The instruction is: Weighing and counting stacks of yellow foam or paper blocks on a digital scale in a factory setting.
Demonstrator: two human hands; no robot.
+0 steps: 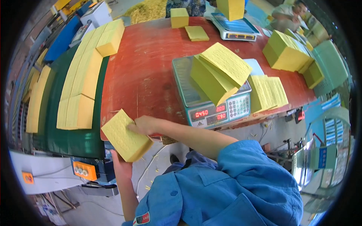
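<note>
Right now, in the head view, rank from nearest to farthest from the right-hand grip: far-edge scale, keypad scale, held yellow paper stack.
1. Held yellow paper stack: touching, to the left.
2. Keypad scale: ahead and right, on the table's near side.
3. Far-edge scale: farther ahead, also right.

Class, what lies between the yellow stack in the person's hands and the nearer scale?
In the head view: the right hand, touching the yellow stack, part of its forearm, and a stretch of red tabletop.
</note>
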